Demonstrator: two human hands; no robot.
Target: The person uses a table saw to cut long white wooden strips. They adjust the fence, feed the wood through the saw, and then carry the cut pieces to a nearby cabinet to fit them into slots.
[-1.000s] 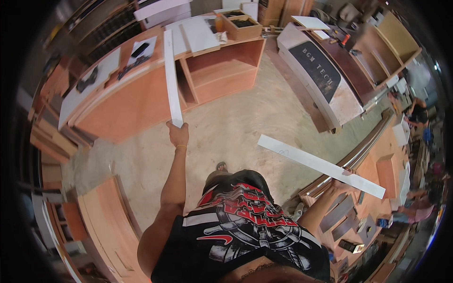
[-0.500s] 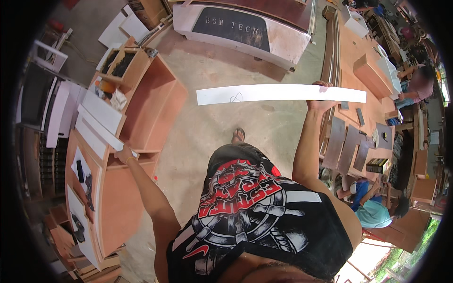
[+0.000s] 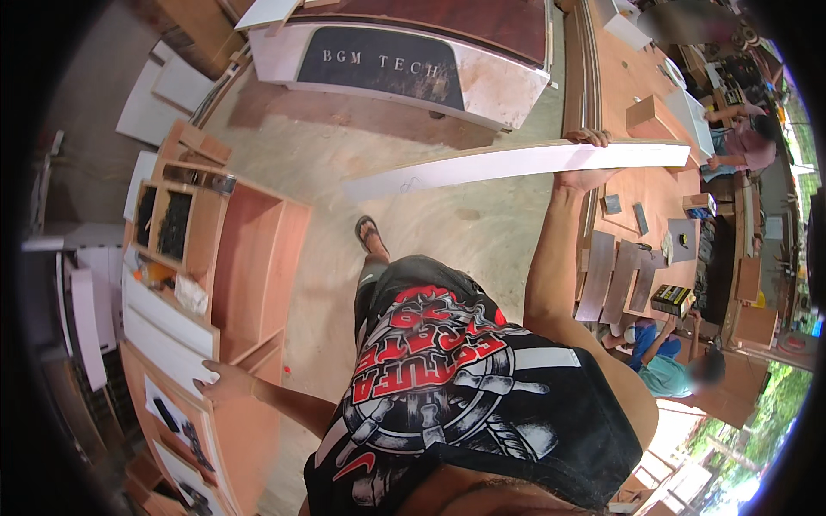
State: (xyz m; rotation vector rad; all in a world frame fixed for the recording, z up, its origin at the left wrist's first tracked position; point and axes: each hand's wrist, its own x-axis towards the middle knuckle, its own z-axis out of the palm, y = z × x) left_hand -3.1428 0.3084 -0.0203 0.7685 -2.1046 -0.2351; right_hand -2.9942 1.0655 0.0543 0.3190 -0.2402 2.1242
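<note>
Head view: white strip [image 3: 482,165] – tilted, where half a second ago level – clamped in right hand [image 3: 585,178], well right of wooden cabinet [image 3: 251,258]. Atop cabinet: wooden box [image 3: 200,225], white boards [image 3: 168,331]. Beyond cabinet, rightward: white-and-black counter [image 3: 495,96]. Left hand [image 3: 228,384]: at boards' edge atop cabinet – grip unclear.

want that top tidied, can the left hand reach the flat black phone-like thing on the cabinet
Probably yes: the left hand, at the end of the white board, looks close to the phone-like thing, and nothing visible rises between them.
</note>
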